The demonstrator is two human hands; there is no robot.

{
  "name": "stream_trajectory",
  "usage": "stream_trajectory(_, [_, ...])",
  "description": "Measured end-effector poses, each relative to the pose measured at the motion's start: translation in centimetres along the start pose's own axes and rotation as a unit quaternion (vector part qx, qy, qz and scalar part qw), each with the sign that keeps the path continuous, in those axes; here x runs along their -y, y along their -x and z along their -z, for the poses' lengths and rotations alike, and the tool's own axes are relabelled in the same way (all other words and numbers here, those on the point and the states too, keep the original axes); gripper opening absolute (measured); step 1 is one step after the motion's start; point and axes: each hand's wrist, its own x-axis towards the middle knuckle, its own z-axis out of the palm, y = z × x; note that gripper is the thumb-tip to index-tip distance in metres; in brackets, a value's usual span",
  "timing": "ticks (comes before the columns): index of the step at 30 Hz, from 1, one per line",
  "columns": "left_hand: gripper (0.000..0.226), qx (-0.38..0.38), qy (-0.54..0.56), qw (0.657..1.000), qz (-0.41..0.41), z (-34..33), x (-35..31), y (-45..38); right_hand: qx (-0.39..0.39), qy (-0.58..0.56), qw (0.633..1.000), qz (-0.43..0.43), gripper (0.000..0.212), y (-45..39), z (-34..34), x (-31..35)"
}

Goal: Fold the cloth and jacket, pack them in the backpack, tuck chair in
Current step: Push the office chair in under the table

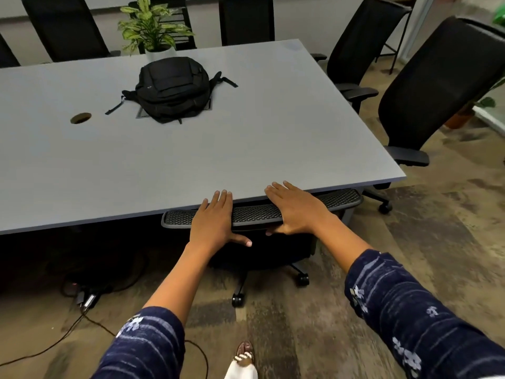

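A black backpack [172,88] lies closed on the grey table [164,160], far from the near edge. A black mesh office chair [257,213] stands pushed under the table's near edge, only its top rail and wheeled base showing. My left hand [213,222] lies flat over the top of the chair back, fingers straight, thumb below the rail. My right hand [292,209] rests the same way further right on the rail, fingertips over the table edge. No cloth or jacket is in view.
A potted plant [153,26] stands behind the backpack. A round cable hole [80,118] is in the tabletop at left. Black chairs [437,91] stand at the right and along the far side. Cables and a power adapter [87,299] lie on the carpet at left.
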Motion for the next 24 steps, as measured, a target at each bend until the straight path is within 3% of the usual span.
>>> stream_trajectory(24, [0.133, 0.0, 0.018, 0.997, -0.07, 0.2, 4.0, -6.3, 0.031, 0.004, 0.999, -0.02, 0.105, -6.1, 0.1, -3.0])
